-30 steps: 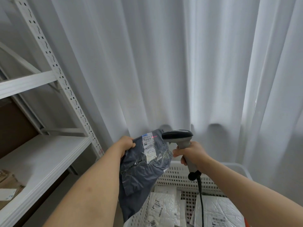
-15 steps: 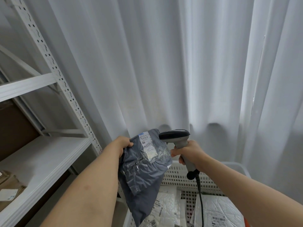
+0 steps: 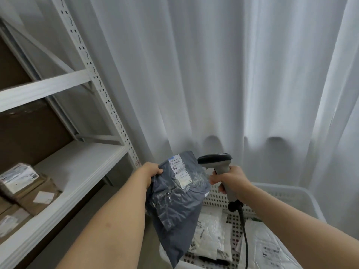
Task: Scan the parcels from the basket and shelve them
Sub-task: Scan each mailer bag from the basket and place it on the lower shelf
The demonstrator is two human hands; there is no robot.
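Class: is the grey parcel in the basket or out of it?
Out. The left hand grips the grey parcel by its top, so it hangs above the basket rim beside the scanner.

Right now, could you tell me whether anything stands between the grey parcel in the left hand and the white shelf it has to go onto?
Nothing visible does. The left hand holds the grey parcel beside the rack, and the near part of the shelf is bare; the cardboard boxes sit further left.
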